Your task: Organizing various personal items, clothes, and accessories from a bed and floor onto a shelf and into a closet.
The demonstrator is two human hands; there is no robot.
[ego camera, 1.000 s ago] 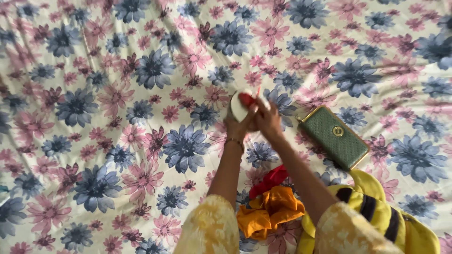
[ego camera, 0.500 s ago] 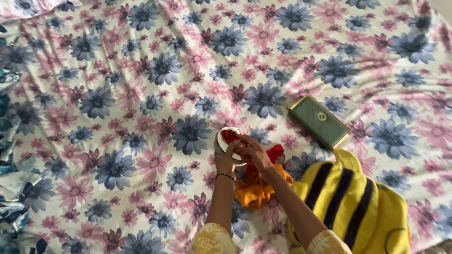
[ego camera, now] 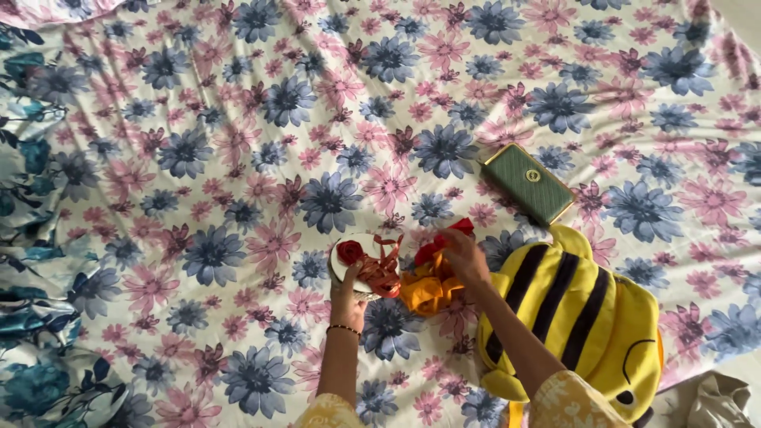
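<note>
My left hand (ego camera: 349, 299) holds up a small white sandal (ego camera: 366, 265) with red straps and a red flower on it, above the flowered bedsheet (ego camera: 238, 158). My right hand (ego camera: 464, 255) reaches down onto a bunch of red and orange cloth (ego camera: 430, 287) that lies beside the sandal, its fingers closed on the red part. Both sleeves are pale yellow with a print, and a thin dark bracelet is on my left wrist.
A yellow bee-shaped backpack (ego camera: 583, 325) with black stripes lies right of the cloth. A green rectangular wallet (ego camera: 529, 183) rests on the sheet beyond it. A blue flowered fabric (ego camera: 32, 261) is bunched along the left edge.
My hands came down and toward me with the sandal. The right hand left the sandal and went onto the red and orange cloth. The view shifted right.
</note>
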